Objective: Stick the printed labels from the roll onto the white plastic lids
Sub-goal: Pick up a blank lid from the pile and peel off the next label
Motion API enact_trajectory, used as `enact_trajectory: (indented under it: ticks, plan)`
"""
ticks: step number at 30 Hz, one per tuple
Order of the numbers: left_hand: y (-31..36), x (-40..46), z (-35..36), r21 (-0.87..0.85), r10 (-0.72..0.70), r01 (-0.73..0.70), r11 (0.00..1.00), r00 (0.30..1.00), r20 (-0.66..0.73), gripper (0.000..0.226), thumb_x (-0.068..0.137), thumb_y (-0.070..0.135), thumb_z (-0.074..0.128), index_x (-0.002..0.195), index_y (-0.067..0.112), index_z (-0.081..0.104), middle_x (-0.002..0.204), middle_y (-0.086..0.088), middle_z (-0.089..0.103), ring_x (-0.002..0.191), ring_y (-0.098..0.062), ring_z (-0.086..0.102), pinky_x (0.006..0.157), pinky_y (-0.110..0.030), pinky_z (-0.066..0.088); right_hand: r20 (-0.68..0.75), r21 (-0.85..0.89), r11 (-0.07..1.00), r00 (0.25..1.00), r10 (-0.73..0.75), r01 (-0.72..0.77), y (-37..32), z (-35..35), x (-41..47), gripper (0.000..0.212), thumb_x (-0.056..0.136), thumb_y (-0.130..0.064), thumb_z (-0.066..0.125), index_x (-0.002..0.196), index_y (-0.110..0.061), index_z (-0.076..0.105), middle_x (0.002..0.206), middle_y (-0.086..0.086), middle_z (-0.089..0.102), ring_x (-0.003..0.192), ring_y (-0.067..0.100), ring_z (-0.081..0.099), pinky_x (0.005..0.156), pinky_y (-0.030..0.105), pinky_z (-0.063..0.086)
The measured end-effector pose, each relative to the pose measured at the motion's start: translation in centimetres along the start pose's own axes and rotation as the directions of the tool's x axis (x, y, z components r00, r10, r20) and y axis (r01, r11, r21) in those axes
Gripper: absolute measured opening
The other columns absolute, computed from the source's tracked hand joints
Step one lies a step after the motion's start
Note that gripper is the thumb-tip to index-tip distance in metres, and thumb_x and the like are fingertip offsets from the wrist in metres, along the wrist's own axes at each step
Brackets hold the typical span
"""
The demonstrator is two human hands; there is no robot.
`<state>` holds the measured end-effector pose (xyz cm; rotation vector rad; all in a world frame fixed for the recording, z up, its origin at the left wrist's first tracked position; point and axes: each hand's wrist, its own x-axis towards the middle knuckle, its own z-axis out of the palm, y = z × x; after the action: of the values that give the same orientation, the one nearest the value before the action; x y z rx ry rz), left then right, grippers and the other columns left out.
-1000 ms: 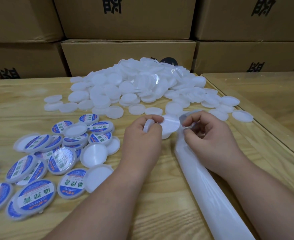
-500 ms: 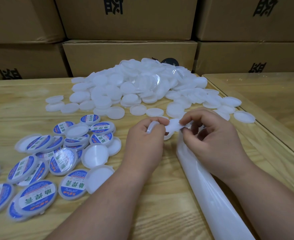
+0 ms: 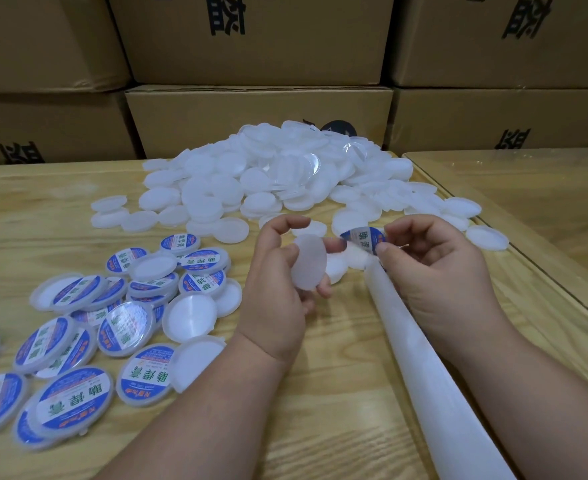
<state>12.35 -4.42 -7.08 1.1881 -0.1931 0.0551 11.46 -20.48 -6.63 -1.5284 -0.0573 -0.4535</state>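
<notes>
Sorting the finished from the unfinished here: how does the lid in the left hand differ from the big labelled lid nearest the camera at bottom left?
The held lid is bare white; the near labelled lid carries a blue-and-white printed label. The held lid is tilted up on edge in the left hand; the labelled one lies on other lids on the table. Both are round, translucent white plastic.

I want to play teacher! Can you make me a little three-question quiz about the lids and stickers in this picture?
1. True or false: the left hand holds a plain white lid.
2. What does the right hand pinch? A) a label B) a pen C) scissors
3. Fill in: the labelled lids lie on the person's ____ side of the table.

Key: 1 true; 2 A; 3 left.
</notes>
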Motion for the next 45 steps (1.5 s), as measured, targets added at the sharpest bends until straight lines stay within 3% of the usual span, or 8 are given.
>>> enact_trajectory:
  ticks: [3, 5, 7, 11, 15, 29, 34, 45]
  plan:
    - [0.04, -0.01, 0.13, 0.053, 0.008, -0.008, 0.999, 1.000, 0.004, 0.031, 0.090, 0.032, 0.037, 0.103, 0.036, 0.066, 0.102, 0.005, 0.076, 0.067, -0.021, 0.054, 0.047, -0.031, 0.021, 0.016, 0.084, 0.993, 0.997, 0.080, -0.081, -0.41, 0.05, 0.06, 0.020, 0.074, -0.016, 0.074, 0.080, -0.035, 0.075, 0.081, -0.006, 0.071, 0.060, 0.009, 0.057, 0.048, 0.019, 0.044]
    - [0.15, -0.05, 0.18, 0.069, -0.007, 0.007, 0.998, 1.000, -0.011, 0.034, 0.093, 0.037, 0.037, 0.099, 0.038, 0.070, 0.091, 0.007, 0.075, 0.070, -0.021, 0.055, 0.047, -0.031, 0.024, 0.044, 0.098, 0.989, 0.993, 0.107, -0.111, -0.63, 0.03, 0.08, 0.016, 0.073, -0.016, 0.074, 0.077, -0.031, 0.075, 0.077, -0.003, 0.070, 0.053, 0.007, 0.053, 0.043, 0.017, 0.039]
    - [0.23, -0.03, 0.20, 0.080, -0.021, 0.022, 0.997, 1.000, -0.012, 0.035, 0.092, 0.040, 0.037, 0.094, 0.040, 0.072, 0.082, 0.002, 0.071, 0.066, -0.023, 0.054, 0.047, -0.030, 0.025, 0.105, 0.121, 0.981, 0.985, 0.140, -0.152, -0.70, 0.01, 0.02, 0.018, 0.075, -0.012, 0.077, 0.075, -0.030, 0.075, 0.075, -0.003, 0.070, 0.049, 0.005, 0.051, 0.040, 0.016, 0.037]
    - [0.32, 0.00, 0.20, 0.069, -0.031, 0.027, 0.997, 0.998, 0.057, 0.034, 0.084, 0.034, 0.038, 0.088, 0.038, 0.072, 0.091, -0.009, 0.072, 0.057, -0.021, 0.052, 0.044, -0.025, 0.024, 0.208, 0.137, 0.959, 0.953, 0.218, -0.249, -0.51, 0.13, -0.07, 0.026, 0.084, -0.001, 0.075, 0.080, -0.026, 0.075, 0.071, -0.005, 0.070, 0.048, 0.008, 0.047, 0.037, 0.017, 0.032]
    - [0.25, 0.16, 0.20, 0.076, -0.075, 0.067, 0.995, 0.991, 0.108, 0.032, 0.067, 0.026, 0.047, 0.086, 0.036, 0.071, 0.086, -0.003, 0.074, 0.053, -0.021, 0.051, 0.040, -0.019, 0.031, 0.249, 0.123, 0.944, 0.931, 0.268, -0.305, -0.53, 0.18, -0.04, 0.020, 0.074, -0.016, 0.075, 0.092, -0.019, 0.069, 0.085, 0.001, 0.077, 0.049, 0.009, 0.046, 0.039, 0.018, 0.032]
    - [0.12, -0.09, 0.48, 0.130, -0.048, 0.034, 0.991, 0.993, 0.106, 0.031, 0.077, 0.016, 0.045, 0.099, 0.021, 0.067, 0.077, 0.004, 0.074, 0.050, -0.015, 0.053, 0.041, -0.013, 0.038, 0.245, 0.085, 0.946, 0.927, 0.285, -0.314, -0.37, 0.11, -0.08, 0.024, 0.076, -0.016, 0.077, 0.098, -0.017, 0.066, 0.102, 0.008, 0.079, 0.051, 0.011, 0.047, 0.041, 0.019, 0.035]
    - [0.32, -0.20, 0.56, 0.136, -0.060, 0.046, 0.990, 0.993, 0.098, 0.034, 0.095, -0.003, 0.040, 0.101, 0.018, 0.065, 0.075, 0.005, 0.074, 0.051, -0.008, 0.057, 0.041, -0.012, 0.038, 0.235, 0.087, 0.946, 0.930, 0.284, -0.311, -0.38, 0.18, -0.08, 0.026, 0.073, -0.021, 0.075, 0.097, -0.017, 0.067, 0.100, 0.009, 0.079, 0.050, 0.010, 0.048, 0.041, 0.019, 0.034]
    - [-0.14, -0.11, 0.54, 0.167, -0.074, 0.060, 0.984, 0.994, 0.081, 0.048, 0.082, -0.011, 0.040, 0.103, 0.024, 0.065, 0.090, 0.004, 0.078, 0.055, -0.005, 0.062, 0.043, -0.012, 0.040, 0.233, 0.071, 0.950, 0.931, 0.280, -0.304, -0.41, 0.15, -0.05, 0.025, 0.072, -0.022, 0.074, 0.095, -0.017, 0.066, 0.101, 0.009, 0.079, 0.050, 0.011, 0.049, 0.041, 0.018, 0.036]
